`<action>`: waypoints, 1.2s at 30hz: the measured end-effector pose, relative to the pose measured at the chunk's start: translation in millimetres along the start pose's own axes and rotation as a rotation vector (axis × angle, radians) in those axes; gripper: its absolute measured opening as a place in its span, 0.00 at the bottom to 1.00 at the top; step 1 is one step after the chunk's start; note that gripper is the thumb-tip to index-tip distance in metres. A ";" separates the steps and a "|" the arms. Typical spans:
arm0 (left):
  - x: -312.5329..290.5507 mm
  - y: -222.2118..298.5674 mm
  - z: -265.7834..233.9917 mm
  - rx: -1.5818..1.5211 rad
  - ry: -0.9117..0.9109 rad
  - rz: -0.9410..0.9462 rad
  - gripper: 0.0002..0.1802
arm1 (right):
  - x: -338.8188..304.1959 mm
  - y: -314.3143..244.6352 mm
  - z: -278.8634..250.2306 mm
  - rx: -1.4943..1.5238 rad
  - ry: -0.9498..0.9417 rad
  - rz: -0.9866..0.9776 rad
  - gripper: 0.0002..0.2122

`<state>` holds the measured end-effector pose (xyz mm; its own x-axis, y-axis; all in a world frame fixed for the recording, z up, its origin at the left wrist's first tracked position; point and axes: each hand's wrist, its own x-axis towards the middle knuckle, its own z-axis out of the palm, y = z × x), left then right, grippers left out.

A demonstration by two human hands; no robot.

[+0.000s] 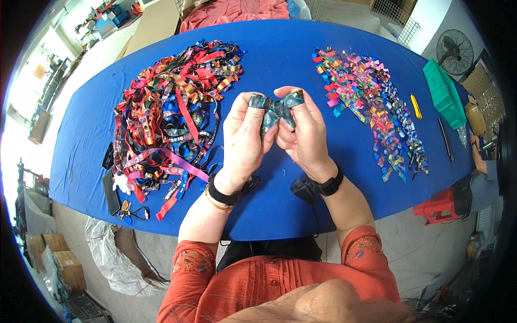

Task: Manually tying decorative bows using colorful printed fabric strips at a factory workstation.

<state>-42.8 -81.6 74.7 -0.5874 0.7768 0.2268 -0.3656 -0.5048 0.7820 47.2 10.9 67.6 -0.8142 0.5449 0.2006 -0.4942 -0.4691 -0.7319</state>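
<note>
Between my hands, above the middle of the blue table, is a dark teal patterned ribbon (275,112) folded into a bow shape, with two loops on top and two tails hanging down. My left hand (243,134) pinches its left loop between thumb and fingers. On the other side my right hand (306,129) grips the right loop, thumb pressed on the front. The fingertips of both hands come close together beneath the bow's tails. A large tangled heap of printed ribbon straps (167,116), mostly red, black and blue, lies to the left of my left hand.
Many small colourful ribbon bows (371,107) spread over the right of the blue cloth-covered table (285,54). Past them are a yellow cutter (416,106), a black stick-like tool (446,140) and a green crate (445,94). A red stool (439,207) stands by the right edge.
</note>
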 end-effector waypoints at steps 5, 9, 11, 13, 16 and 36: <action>5.4 -1.9 -4.7 0.062 0.046 -0.057 0.11 | 2.1 -0.6 1.2 -0.090 0.003 0.053 0.13; 4.8 1.6 -8.6 0.194 0.020 -0.001 0.12 | 4.9 -4.7 -1.6 -0.231 -0.035 -0.003 0.12; 4.9 5.1 -9.4 0.276 0.045 -0.005 0.12 | 7.9 -5.6 -1.8 -0.480 -0.012 -0.188 0.10; 4.3 5.5 -8.2 0.324 0.034 0.019 0.12 | 10.6 -6.4 -2.9 -0.507 -0.005 -0.216 0.10; 6.0 -0.7 -6.7 0.390 0.022 0.093 0.10 | 14.6 -7.2 -6.3 -0.535 -0.013 -0.246 0.11; 1.4 -13.9 -7.8 0.608 0.161 0.091 0.04 | 7.3 14.6 -2.2 -0.641 0.161 -0.262 0.05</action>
<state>-44.1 -76.4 59.6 -0.7152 0.6508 0.2549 0.1386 -0.2254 0.9644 34.7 9.6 56.9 -0.6138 0.7027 0.3599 -0.3510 0.1654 -0.9216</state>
